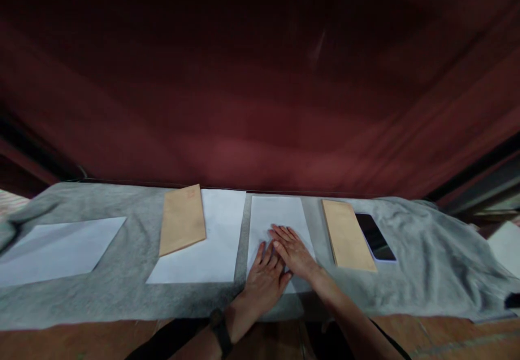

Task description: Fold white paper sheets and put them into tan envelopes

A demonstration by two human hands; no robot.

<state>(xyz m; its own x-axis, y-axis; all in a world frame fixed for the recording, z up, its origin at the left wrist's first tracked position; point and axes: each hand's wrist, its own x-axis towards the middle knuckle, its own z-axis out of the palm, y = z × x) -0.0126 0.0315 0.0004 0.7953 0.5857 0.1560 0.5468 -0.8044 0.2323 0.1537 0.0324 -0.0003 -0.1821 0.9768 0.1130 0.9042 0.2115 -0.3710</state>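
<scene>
Both my hands lie on a white sheet of paper (pixel 276 208) in the middle of the grey cloth. My left hand (pixel 266 276) rests flat with its fingers spread, a dark watch (pixel 220 332) on its wrist. Beside it and partly over its fingertips, my right hand (pixel 293 252) is also laid flat, fingers stretched out. Left of this sheet is another white sheet (pixel 219 257), with a brown envelope (pixel 183 220) lying on its upper left part. To the right of my hands sits a stack of brown envelopes (pixel 348 235).
A dark phone (pixel 376 237) lies against the envelopes' right side. Further white paper (pixel 60 249) is at the far left. Grey cloth (pixel 134 262) covers the surface, wrinkled at the right. Behind it rises a dark red panel (pixel 252 132). Tiled floor (pixel 81 341) shows below the front edge.
</scene>
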